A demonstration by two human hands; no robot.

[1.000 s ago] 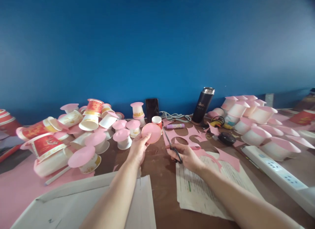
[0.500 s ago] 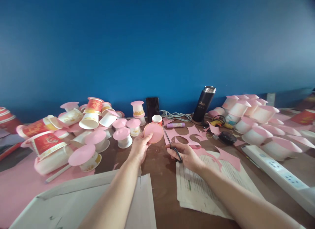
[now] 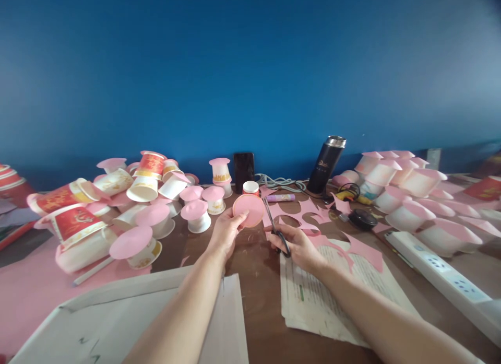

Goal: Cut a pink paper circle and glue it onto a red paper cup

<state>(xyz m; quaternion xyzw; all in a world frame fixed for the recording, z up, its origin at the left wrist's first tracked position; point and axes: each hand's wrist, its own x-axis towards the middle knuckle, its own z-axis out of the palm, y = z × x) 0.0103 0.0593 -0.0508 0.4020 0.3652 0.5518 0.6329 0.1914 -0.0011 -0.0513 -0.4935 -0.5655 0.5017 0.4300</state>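
Between the thumb and fingers of my left hand [image 3: 227, 231] is a round pink paper disc [image 3: 252, 210], its face toward me. My right hand [image 3: 299, 246] is wrapped round the dark handles of a pair of scissors [image 3: 271, 218], whose blades point up and away, just right of the disc and apart from it. Behind the disc stands a red and white paper cup [image 3: 251, 187]. Pink paper scraps [image 3: 295, 213] with round cut-outs lie beyond the scissors, beside a purple glue stick [image 3: 281, 197].
Many paper cups with pink discs [image 3: 194, 210] are heaped at the left, more [image 3: 420, 181] at the right. A black bottle [image 3: 327, 163] and a phone [image 3: 243, 172] stand near the blue wall. A power strip [image 3: 438, 265], printed sheets [image 3: 332, 306] and a white box [image 3: 129, 322] flank my arms.
The paper disc has shifted slightly right in my left hand's grip. My right hand keeps hold of the scissors, almost in place. The view has moved a little.
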